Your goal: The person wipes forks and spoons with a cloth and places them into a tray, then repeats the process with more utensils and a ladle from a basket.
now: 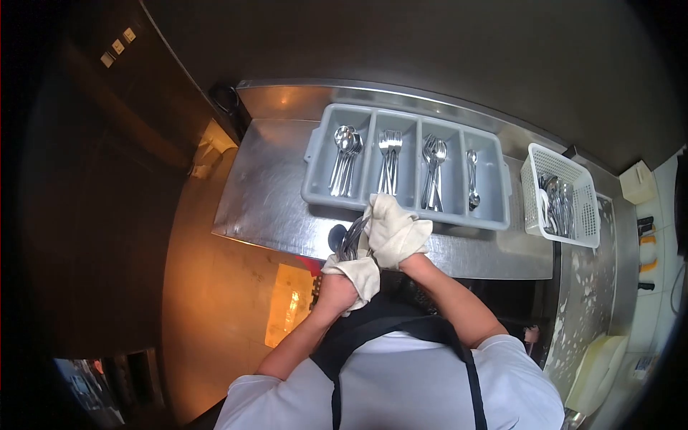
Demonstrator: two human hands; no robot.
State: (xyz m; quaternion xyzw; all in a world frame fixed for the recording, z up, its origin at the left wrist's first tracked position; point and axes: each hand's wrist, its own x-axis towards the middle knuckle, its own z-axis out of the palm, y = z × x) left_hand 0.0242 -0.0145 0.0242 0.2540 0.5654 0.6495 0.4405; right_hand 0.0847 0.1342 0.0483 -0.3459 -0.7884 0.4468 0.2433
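Head view: nearest, a white shirt [401, 390] beneath a black apron [423, 328]. Just beyond, at the front edge of the counter, both hands close together. In the left hand [338, 292], closed around pale cloth [360, 278], a bundle of cutlery [350, 245], gripped through the fabric with its upper ends pointing away from the body. Over the right hand [411, 262], more pale cloth, draped past the fingertips and bunched right beside the bundle. Under that covering, cannot tell how far open, nor how firmly pressed against the metal. Cannot tell one cloth from two, either.

Farther on, a stainless counter [261, 168], and on it, just past the hands, a grey tray [490, 179] with four compartments. From left to right inside: spoons [345, 163] in the first, forks [388, 163] in the second, more forks [433, 172] in the third, a few small spoons [472, 179] in the fourth. To the right of the tray, near but apart, a white perforated basket [589, 216], holding jumbled cutlery [561, 204]. Farthest, behind the counter, a dark wall [430, 43].
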